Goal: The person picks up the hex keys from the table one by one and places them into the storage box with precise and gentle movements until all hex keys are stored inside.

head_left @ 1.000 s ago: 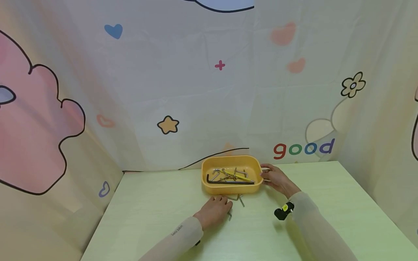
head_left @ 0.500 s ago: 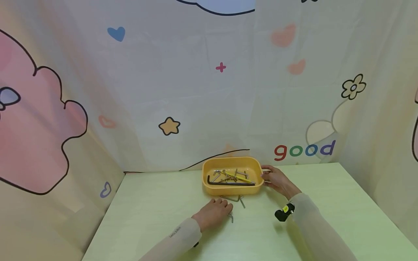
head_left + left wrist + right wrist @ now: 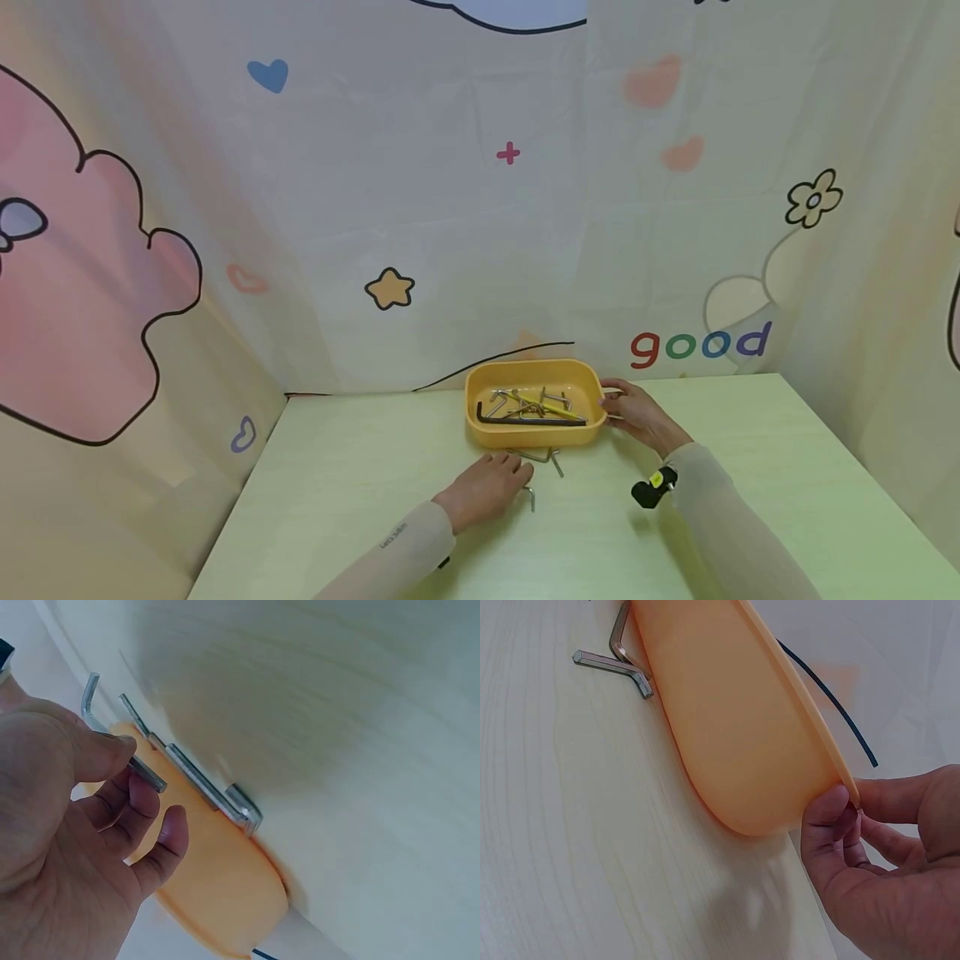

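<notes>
My left hand (image 3: 483, 490) is low over the table in front of the tray. Its thumb and fingers pinch a silver hex key (image 3: 148, 774), whose bent end (image 3: 532, 499) sticks out to the right in the head view. The yellow-orange tray (image 3: 495, 437) stands at the back of the table, by the backdrop. At its right end my right hand (image 3: 637, 417) grips the rim between thumb and fingers, as the right wrist view shows. More silver hex keys (image 3: 604, 662) lie on the table along the tray's front side.
Inside the tray are several silver hex keys, a large black hex key (image 3: 532, 422) and a yellow stick-like piece (image 3: 555, 408). A printed cloth backdrop (image 3: 420, 208) rises right behind the table (image 3: 360, 467) and along both sides.
My left forearm has shifted slightly to the left and towards me, the hex key still pinched in the hand. My right hand and the tray stay in place.
</notes>
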A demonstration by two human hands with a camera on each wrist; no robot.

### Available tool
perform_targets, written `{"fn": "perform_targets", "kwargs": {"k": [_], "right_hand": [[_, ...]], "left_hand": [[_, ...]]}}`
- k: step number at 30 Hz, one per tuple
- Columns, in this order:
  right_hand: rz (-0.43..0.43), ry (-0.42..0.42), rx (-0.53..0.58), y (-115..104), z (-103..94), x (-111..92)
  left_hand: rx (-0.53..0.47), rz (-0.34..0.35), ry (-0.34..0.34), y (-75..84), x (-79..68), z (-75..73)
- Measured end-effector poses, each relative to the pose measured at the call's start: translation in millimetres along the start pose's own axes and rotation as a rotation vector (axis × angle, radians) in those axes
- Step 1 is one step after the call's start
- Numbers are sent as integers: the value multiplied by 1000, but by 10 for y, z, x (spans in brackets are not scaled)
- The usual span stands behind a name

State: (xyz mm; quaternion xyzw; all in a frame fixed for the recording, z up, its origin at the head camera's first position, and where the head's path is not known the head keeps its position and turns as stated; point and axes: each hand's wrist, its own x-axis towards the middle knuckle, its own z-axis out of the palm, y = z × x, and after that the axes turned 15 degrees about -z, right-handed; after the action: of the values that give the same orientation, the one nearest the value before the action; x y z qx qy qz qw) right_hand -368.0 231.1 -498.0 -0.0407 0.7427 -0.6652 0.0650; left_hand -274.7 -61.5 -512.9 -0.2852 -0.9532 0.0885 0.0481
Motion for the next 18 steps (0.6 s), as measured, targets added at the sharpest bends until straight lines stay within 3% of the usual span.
{"fn": "perform_targets", "kwargs": {"k": [18], "right_hand": [[4, 1, 16, 14, -15, 18]], "left_hand": [[33, 9, 151, -129, -17, -215]]}}
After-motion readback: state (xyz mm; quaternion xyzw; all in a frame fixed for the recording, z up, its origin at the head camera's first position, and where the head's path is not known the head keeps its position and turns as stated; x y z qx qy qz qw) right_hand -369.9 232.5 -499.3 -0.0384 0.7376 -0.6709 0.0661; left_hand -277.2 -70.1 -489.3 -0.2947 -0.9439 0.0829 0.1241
